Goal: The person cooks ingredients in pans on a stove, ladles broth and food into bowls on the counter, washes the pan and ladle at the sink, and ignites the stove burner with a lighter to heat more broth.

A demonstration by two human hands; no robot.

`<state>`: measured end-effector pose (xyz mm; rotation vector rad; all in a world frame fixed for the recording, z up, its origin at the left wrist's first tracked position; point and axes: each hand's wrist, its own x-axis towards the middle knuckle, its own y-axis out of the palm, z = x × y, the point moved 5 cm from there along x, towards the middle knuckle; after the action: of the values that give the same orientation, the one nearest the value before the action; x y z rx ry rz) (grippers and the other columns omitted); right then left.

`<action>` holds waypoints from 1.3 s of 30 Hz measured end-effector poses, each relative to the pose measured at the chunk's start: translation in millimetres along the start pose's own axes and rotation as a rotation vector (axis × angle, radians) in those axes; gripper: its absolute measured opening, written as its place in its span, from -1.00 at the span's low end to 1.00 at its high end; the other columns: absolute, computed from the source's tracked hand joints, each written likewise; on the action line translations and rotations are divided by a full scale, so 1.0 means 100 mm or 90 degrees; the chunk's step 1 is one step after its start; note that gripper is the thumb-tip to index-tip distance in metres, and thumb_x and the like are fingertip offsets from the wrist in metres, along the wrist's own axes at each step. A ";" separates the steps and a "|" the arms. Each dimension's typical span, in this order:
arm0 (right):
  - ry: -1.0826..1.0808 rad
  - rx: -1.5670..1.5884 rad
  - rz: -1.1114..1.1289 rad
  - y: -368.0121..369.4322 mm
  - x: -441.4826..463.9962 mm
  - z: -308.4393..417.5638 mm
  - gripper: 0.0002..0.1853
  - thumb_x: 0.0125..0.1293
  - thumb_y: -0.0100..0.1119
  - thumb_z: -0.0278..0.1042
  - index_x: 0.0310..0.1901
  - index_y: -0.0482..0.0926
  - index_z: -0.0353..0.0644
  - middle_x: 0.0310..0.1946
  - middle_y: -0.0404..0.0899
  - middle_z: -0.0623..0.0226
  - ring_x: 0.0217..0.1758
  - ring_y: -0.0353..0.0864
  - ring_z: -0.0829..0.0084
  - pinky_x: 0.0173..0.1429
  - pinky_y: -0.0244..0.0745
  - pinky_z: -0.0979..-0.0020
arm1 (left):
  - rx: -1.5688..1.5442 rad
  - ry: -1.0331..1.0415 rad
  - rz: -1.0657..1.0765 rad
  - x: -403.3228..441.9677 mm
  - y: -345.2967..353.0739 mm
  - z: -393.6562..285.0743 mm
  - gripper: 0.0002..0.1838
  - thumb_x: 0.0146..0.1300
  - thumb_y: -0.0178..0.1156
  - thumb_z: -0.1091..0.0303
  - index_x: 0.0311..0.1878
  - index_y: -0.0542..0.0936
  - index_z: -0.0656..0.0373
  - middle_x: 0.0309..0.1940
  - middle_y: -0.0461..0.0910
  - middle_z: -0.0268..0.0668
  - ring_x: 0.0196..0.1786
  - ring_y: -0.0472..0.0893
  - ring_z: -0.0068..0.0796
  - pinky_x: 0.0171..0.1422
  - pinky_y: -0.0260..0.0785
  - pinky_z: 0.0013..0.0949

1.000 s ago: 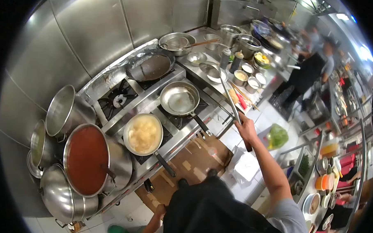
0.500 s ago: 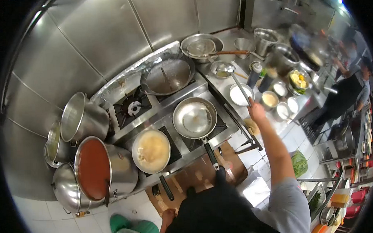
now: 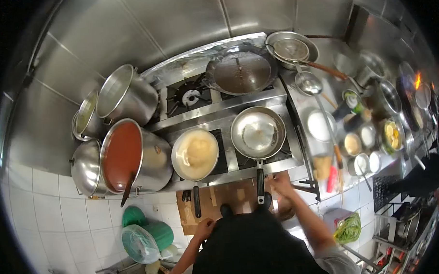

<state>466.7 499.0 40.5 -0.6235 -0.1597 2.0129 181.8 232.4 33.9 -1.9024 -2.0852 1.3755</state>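
My right hand [image 3: 282, 185] is just right of the black handle of a steel frying pan [image 3: 258, 133], its fingers slightly apart and blurred; no contact with the handle shows. The pan sits on a front burner with a thin sheen on its base. To its left a second pan [image 3: 195, 154] holds a pale, creamy liquid. My left hand [image 3: 205, 229] hangs low by my apron, below that pan's handle, fingers curled in and nothing visible in them. A long-handled ladle [image 3: 331, 133] lies across the side counter, its bowl resting at the back.
A dark wok [image 3: 241, 71] stands on a back burner. At left are a large pot of red sauce [image 3: 122, 155] and other steel pots. Containers, including a bowl of white contents [image 3: 320, 125], crowd the right counter. A flame [image 3: 417, 81] burns at far right.
My right hand has let go of the ladle, which now lies on the counter, and has come back to the frying pan's handle. The view has swung, shifting the stove rightward.
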 end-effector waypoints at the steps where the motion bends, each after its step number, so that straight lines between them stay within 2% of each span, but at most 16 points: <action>1: 0.055 0.061 -0.023 0.40 0.15 -0.44 -0.50 0.15 0.27 -0.08 0.01 0.53 -0.31 -0.37 0.63 0.21 -0.29 0.61 0.38 -0.27 0.52 0.29 | -0.007 -0.078 0.024 -0.01 0.02 0.18 -0.70 0.30 0.16 0.21 -0.11 0.59 0.29 -0.28 0.64 -0.13 -0.21 0.63 -0.27 -0.11 0.44 -0.26; 2: 0.117 0.124 -0.052 0.76 0.24 -0.92 -0.50 0.15 0.27 -0.07 -0.01 0.53 -0.32 -0.39 0.62 0.22 -0.30 0.62 0.38 -0.30 0.52 0.29 | -0.011 -0.154 0.056 -0.03 0.06 0.39 -0.70 0.29 0.16 0.21 -0.09 0.60 0.26 -0.22 0.64 -0.11 -0.15 0.62 -0.20 -0.04 0.43 -0.23; 3: 0.126 0.123 -0.062 0.77 0.18 -0.74 -0.50 0.15 0.27 -0.07 -0.01 0.53 -0.32 -0.39 0.62 0.22 -0.30 0.62 0.38 -0.30 0.52 0.29 | -0.009 -0.149 0.069 0.00 0.17 0.77 -0.70 0.29 0.16 0.21 -0.09 0.60 0.26 -0.22 0.64 -0.11 -0.15 0.62 -0.20 -0.04 0.43 -0.23; 5: 0.292 0.229 0.037 0.77 0.03 -0.20 -0.34 0.14 0.25 0.12 0.00 0.50 -0.42 -0.16 0.62 -0.06 -0.06 0.62 0.06 0.04 0.47 0.23 | -0.215 -0.141 0.043 0.03 0.37 1.61 -0.62 0.20 0.22 0.13 -0.20 0.60 0.34 -0.39 0.66 -0.06 -0.29 0.66 -0.18 -0.18 0.47 -0.22; 7: 0.140 0.020 -0.165 0.76 0.21 -0.53 -0.60 0.15 0.27 -0.07 -0.28 0.57 -0.33 -0.50 0.60 0.15 -0.42 0.64 0.38 -0.32 0.52 0.27 | -0.014 -0.094 0.036 0.03 0.37 2.06 -0.58 0.17 0.23 0.08 -0.24 0.61 0.35 -0.44 0.64 -0.07 -0.34 0.65 -0.21 -0.21 0.45 -0.20; 9: 0.051 -0.176 -0.237 0.42 0.17 -0.39 -0.63 0.15 0.27 -0.08 -0.37 0.56 -0.33 -0.56 0.59 0.12 -0.45 0.63 0.40 -0.35 0.52 0.26 | 0.108 0.105 0.132 0.06 0.54 2.79 -0.58 0.15 0.23 0.07 -0.29 0.60 0.36 -0.45 0.63 -0.10 -0.37 0.62 -0.17 -0.22 0.43 -0.14; 13: 0.039 -0.099 -0.189 0.09 0.01 -0.61 -0.63 0.08 0.26 -0.12 -0.38 0.55 -0.36 -0.63 0.53 0.09 -0.48 0.61 0.28 -0.33 0.50 0.24 | -0.222 -0.028 0.140 0.06 0.44 3.10 -0.60 0.21 0.16 0.05 -0.39 0.58 0.29 -0.58 0.55 -0.21 -0.49 0.55 -0.33 -0.37 0.36 -0.29; 15: 0.136 -0.139 -0.155 0.04 -0.43 -0.67 -0.61 0.04 0.28 -0.13 -0.33 0.57 -0.39 -0.47 0.54 -0.16 -0.33 0.61 0.00 -0.19 0.48 0.14 | -0.405 -0.137 0.145 0.17 0.36 3.32 -0.60 0.24 0.13 0.04 -0.39 0.58 0.26 -0.60 0.53 -0.24 -0.51 0.53 -0.38 -0.40 0.33 -0.34; 18: 0.149 -0.119 -0.195 0.08 -1.42 -0.48 -0.60 0.04 0.23 -0.11 -0.28 0.54 -0.36 -0.53 0.51 -0.08 -0.46 0.53 0.16 -0.27 0.43 0.17 | -0.568 -0.260 0.155 0.41 0.10 3.39 -0.60 0.26 0.10 0.03 -0.40 0.58 0.24 -0.62 0.50 -0.27 -0.54 0.51 -0.44 -0.44 0.31 -0.40; 21: 0.259 -0.083 -0.169 0.28 -2.36 -0.50 -0.66 0.00 0.25 -0.21 -0.33 0.51 -0.35 -0.61 0.44 0.05 -0.52 0.40 0.25 -0.31 0.38 0.21 | -0.321 -0.093 0.465 0.41 -0.36 2.60 -0.53 0.35 -0.01 -0.07 -0.25 0.57 0.21 -0.55 0.50 -0.38 -0.48 0.48 -0.62 -0.45 0.24 -0.58; 24: 0.378 -0.025 -0.162 0.54 -3.10 -0.49 -0.72 0.02 0.31 -0.31 -0.36 0.50 -0.34 -0.62 0.42 0.17 -0.53 0.35 0.37 -0.33 0.36 0.25 | 0.136 -0.202 0.496 0.35 -0.34 1.78 -0.44 0.36 -0.07 -0.17 -0.10 0.52 0.24 -0.36 0.54 -0.36 -0.34 0.50 -0.59 -0.37 0.32 -0.52; 27: 0.456 -0.028 -0.115 0.99 -3.41 -0.97 -0.71 0.03 0.32 -0.28 -0.34 0.54 -0.34 -0.55 0.54 0.06 -0.49 0.48 0.20 -0.28 0.42 0.22 | 0.001 -0.335 0.466 0.34 -0.19 1.66 -0.32 0.34 -0.07 -0.24 0.05 0.48 0.30 -0.13 0.55 -0.22 -0.13 0.55 -0.43 -0.18 0.42 -0.38; 30: 0.474 -0.123 -0.047 1.48 -3.22 -1.34 -0.69 0.05 0.26 -0.21 -0.28 0.59 -0.31 -0.38 0.61 -0.08 -0.24 0.61 -0.01 -0.11 0.51 0.13 | 0.204 -0.146 0.535 0.47 0.16 1.70 -0.18 0.22 0.07 -0.29 0.25 0.39 0.31 0.13 0.49 -0.01 0.21 0.47 -0.15 0.21 0.34 -0.22; 34: 0.465 -0.095 -0.007 2.28 -2.43 -2.05 -0.69 0.07 0.23 -0.18 -0.28 0.63 -0.29 -0.32 0.62 -0.10 -0.17 0.62 -0.06 -0.05 0.55 0.09 | 0.283 -0.072 0.569 0.27 0.47 1.31 0.03 0.03 0.24 -0.34 0.35 0.24 0.31 0.18 0.41 0.14 0.23 0.44 -0.02 0.25 0.33 -0.15; 36: 0.440 -0.071 -0.003 2.69 -1.93 -2.33 -0.70 0.08 0.22 -0.21 -0.28 0.64 -0.31 -0.30 0.62 -0.10 -0.16 0.63 -0.06 -0.04 0.56 0.08 | 0.637 -0.100 0.461 0.31 0.49 1.47 0.27 -0.17 0.36 -0.35 0.44 -0.01 0.26 0.22 0.28 0.32 0.22 0.42 0.16 0.27 0.32 -0.08; 39: 0.447 0.015 0.033 3.17 -1.20 -2.66 -0.68 0.11 0.20 -0.25 -0.24 0.62 -0.38 -0.20 0.61 -0.12 -0.09 0.63 -0.01 -0.01 0.56 0.12 | 0.661 -0.138 0.498 0.31 0.56 1.60 0.39 -0.25 0.40 -0.36 0.47 -0.20 0.16 0.23 0.19 0.42 0.21 0.39 0.28 0.27 0.32 -0.03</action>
<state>396.1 197.7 -259.6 -1.2818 0.3022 1.7270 134.2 157.6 -113.6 -2.0380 -0.2821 2.1955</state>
